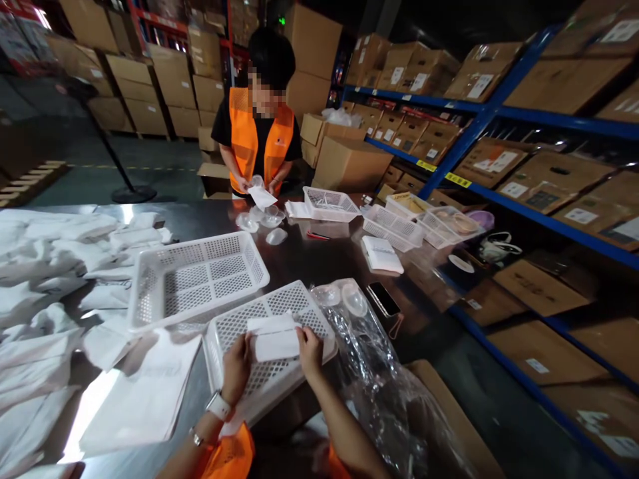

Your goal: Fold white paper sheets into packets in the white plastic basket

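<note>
A small flat white bag point(273, 338) with a faint line across it is stretched between my two hands. My left hand point(237, 366) pinches its left edge, and a watch sits on that wrist. At the right edge, the fingers of my right hand point(310, 349) are closed on it. Beneath lies a white perforated plastic basket point(292, 296), which looks bottom up. To its right, clear plastic cups point(344, 297) rest in a crumpled transparent plastic bag point(369, 352). Larger flat white bags point(142, 392) are stacked on the left.
Another white basket point(200, 266) stands just beyond. Heaped white bags point(40, 293) cover the table's left side. A phone point(383, 299) and white stack point(382, 254) lie to the right. Across the table, a person in an orange vest point(257, 136) holds a white bag point(262, 196) near clear cups point(259, 216).
</note>
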The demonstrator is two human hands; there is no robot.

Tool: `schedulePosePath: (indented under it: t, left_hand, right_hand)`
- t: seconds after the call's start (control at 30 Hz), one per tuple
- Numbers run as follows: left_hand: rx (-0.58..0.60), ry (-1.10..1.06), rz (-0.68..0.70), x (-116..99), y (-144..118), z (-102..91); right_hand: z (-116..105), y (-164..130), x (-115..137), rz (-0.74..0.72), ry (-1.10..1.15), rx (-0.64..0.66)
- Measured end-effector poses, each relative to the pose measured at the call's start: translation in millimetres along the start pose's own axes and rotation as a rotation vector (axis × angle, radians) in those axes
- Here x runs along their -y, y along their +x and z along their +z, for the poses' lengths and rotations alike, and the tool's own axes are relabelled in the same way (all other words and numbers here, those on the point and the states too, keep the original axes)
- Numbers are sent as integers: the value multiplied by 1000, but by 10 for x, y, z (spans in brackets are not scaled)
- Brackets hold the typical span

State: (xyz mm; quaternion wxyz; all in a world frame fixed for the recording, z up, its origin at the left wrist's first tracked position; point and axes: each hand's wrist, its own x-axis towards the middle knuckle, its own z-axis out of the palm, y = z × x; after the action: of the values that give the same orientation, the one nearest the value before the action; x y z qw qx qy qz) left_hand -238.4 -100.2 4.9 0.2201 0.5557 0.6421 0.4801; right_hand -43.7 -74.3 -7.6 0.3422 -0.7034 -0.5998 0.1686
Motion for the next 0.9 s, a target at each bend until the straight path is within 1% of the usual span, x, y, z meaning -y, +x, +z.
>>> schedulePosePath:
  t: [0.13, 0.23, 0.37, 0.47, 0.5, 0.53, 0.57, 0.63, 0.67, 0.7, 0.73, 0.8, 0.83, 0.9]
  left_hand:
    - [8, 94, 22, 52, -18, 10]
    - [-5, 173, 34, 101, -40, 29]
    - [-5, 279, 59, 177, -32, -14]
    - [0, 462, 106, 179, 35, -100]
    - [8, 531, 150, 162, 60, -113]
    - [19, 584, 213, 138, 80, -107]
    - [34, 608, 288, 113, 89, -76]
    - [78, 563, 423, 78, 68, 61]
    - [109, 520, 460, 77, 39, 158]
    - [133, 471, 463, 90, 2, 261]
    - [138, 410, 430, 119, -36, 360]
    - [103, 283, 311, 209, -86, 511]
    - [70, 229, 248, 261, -87, 551]
    - [7, 157, 152, 349, -37, 552]
  right_hand:
    - [65, 7, -79, -36, -127, 19]
    - [108, 24, -87, -37, -164, 56]
    - [97, 73, -13, -13, -208, 106]
    - [20, 104, 106, -5, -269, 145]
    - [-3, 106, 156, -47, -279, 147]
    - [-17, 104, 207, -129, -278, 157]
    - [-17, 97, 258, -246, -265, 182]
    - [30, 72, 340, -506, -219, 281]
    - [75, 58, 363, -591, -190, 332]
    - [129, 46, 369, -621, -162, 363]
    - [189, 38, 357, -596, -127, 376]
    - [301, 41, 285, -427, 5, 362]
    - [344, 53, 235, -338, 76, 354]
    - [393, 93, 144, -175, 266, 348]
